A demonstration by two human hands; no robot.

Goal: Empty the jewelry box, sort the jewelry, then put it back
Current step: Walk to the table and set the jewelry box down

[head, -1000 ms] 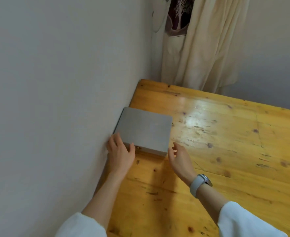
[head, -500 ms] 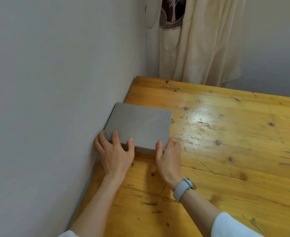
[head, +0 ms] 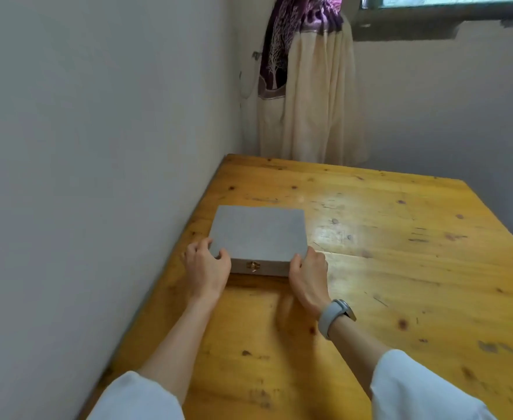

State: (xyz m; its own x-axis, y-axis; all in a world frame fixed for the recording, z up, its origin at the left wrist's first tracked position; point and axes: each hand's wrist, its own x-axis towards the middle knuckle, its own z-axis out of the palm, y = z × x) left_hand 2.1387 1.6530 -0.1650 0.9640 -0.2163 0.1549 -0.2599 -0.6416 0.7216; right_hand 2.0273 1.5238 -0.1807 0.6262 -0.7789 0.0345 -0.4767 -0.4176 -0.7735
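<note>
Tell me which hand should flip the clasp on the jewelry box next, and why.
Probably the left. The brass clasp sits on the front face of the closed jewelry box, nearer the left hand, whose thumb rests beside it. The right hand holds the far front corner and can steady the box.

A glossy yellow pine tabletop (head: 400, 268) with dark knots sits pushed into a corner of white walls (head: 97, 147). Beyond its far edge hangs a cream curtain (head: 315, 116) with a purple patterned panel (head: 282, 50).
</note>
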